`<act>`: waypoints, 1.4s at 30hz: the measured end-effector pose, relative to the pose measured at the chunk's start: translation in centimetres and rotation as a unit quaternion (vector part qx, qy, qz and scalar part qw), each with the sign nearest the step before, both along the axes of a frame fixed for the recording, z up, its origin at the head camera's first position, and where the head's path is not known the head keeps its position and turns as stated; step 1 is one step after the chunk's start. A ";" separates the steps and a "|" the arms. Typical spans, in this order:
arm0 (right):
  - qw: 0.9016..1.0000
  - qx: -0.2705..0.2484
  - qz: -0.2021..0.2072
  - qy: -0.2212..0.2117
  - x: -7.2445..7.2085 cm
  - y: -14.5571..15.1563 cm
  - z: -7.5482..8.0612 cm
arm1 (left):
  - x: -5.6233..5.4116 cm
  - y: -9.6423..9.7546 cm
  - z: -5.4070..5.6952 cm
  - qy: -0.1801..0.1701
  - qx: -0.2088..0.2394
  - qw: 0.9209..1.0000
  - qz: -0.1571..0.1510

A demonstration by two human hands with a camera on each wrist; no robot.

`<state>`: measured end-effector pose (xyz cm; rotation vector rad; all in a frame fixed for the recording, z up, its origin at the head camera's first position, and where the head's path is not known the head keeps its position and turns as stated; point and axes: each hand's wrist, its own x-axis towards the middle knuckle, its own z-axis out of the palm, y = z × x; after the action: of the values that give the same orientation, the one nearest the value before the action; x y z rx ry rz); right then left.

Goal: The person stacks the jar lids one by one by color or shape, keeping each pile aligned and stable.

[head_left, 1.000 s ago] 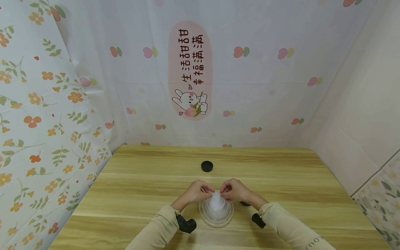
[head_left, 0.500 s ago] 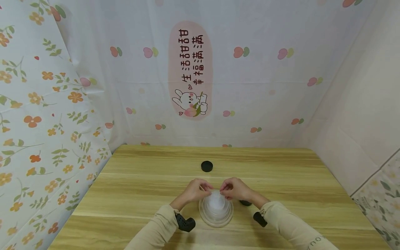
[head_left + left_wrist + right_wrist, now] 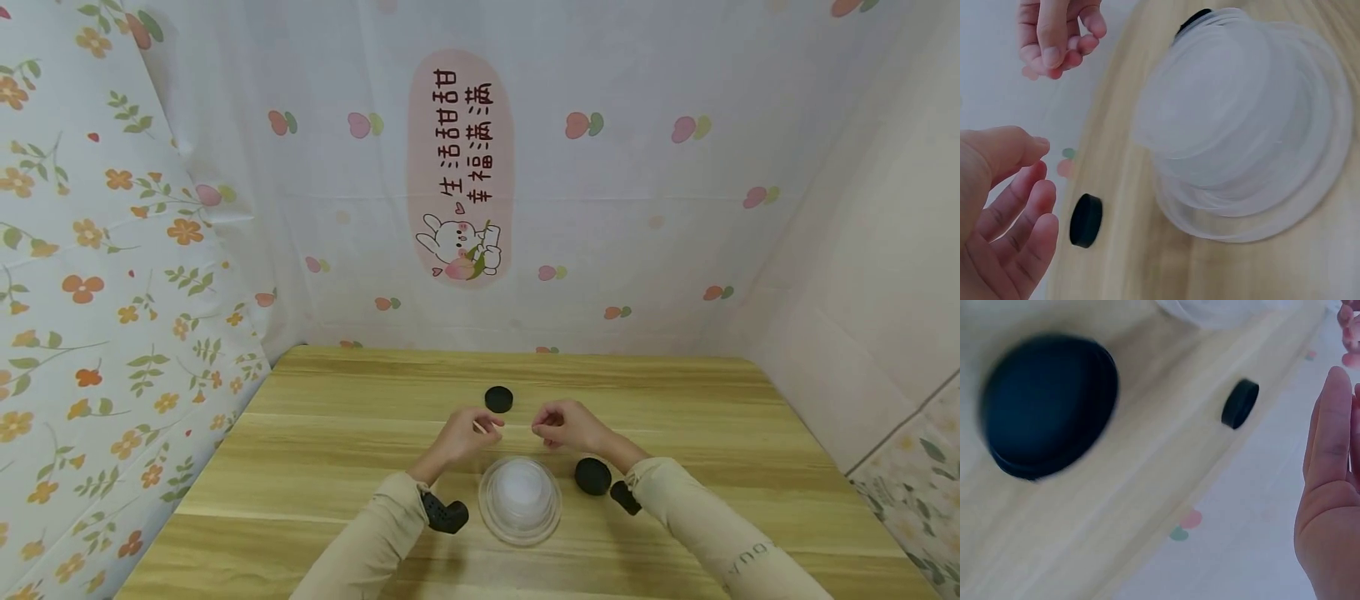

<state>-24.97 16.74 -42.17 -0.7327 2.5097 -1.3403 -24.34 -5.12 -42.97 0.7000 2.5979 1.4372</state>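
A tapering stack of translucent round plastic pieces, wide at the base, stands on the wooden table; it looks like upturned bowls. In the left wrist view the stack is slightly blurred. Beyond it, the left hand hovers with loosely bent fingers. Opposite is the right hand, its fingertips turned toward the left one. A gap separates the two hands, and I see nothing held in either. To the right of the stack, near the right wrist, lies a black round lid.
A smaller black round cap lies farther back, just beyond the hands. Black devices are strapped at both wrists. The wooden table ends at a patterned cloth backdrop, with a floral cloth on the left.
Both hands have left the top of the stack and moved up and away, farther over the table. The black lid on the right, mostly hidden before, now shows fully.
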 end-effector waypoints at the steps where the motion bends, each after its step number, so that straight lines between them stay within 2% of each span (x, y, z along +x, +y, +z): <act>1: 1.000 0.000 -0.005 -0.001 -0.3 0.0 0.1 | -0.2 0.0 0.1 0.005 0.000 1.000 0.001; 7: 0.999 -0.020 -0.035 -0.025 -2.2 -0.4 0.7 | -1.4 0.2 1.0 0.012 -0.008 1.000 0.021; 11: 0.997 -0.024 -0.059 -0.038 -3.6 -0.8 0.3 | -2.1 0.3 1.0 0.011 -0.008 0.999 0.042; 14: 0.996 -0.027 -0.078 -0.043 -4.4 -1.3 0.0 | -2.6 0.2 0.6 0.007 0.000 0.998 0.063; 18: 0.996 -0.026 -0.081 -0.012 -5.0 -1.7 -0.8 | -3.1 0.0 -0.4 0.000 0.017 0.995 0.100; 21: 0.996 -0.025 -0.084 -0.002 -4.9 -2.2 -0.5 | -3.6 -0.3 -1.1 -0.007 0.033 0.992 0.125; 25: 0.993 -0.042 -0.105 -0.019 -5.8 -2.3 -1.4 | -4.1 -0.4 -1.7 -0.021 0.048 0.988 0.144; 27: 0.993 -0.056 -0.100 -0.011 -7.0 -1.9 -3.3 | -4.4 -0.3 -2.0 -0.033 0.053 0.987 0.149; 29: 0.993 -0.079 -0.084 -0.002 -9.2 -1.1 -6.4 | -4.5 -0.1 -2.2 -0.043 0.052 0.987 0.149; 32: 0.995 -0.073 -0.063 0.011 -13.3 0.1 -12.4 | -4.8 0.1 -2.6 -0.064 0.051 0.985 0.149; 34: 0.997 -0.049 -0.059 0.014 -16.0 0.7 -16.3 | -4.9 0.3 -2.8 -0.073 0.050 0.985 0.148; 38: 0.998 0.001 -0.069 -0.007 -18.0 0.7 -19.7 | -5.0 0.7 -2.9 -0.097 0.050 0.983 0.144; 40: 0.997 0.003 -0.077 -0.030 -18.7 0.8 -20.8 | -4.9 0.9 -3.0 -0.106 0.048 0.984 0.136; 42: 0.996 0.007 -0.082 -0.024 -18.9 0.8 -21.4 | -4.8 1.1 -3.2 -0.110 0.046 0.985 0.128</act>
<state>-43.91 17.49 -63.55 -0.4939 2.5852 -1.3726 -29.17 -4.07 -46.17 0.2011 2.5319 1.6066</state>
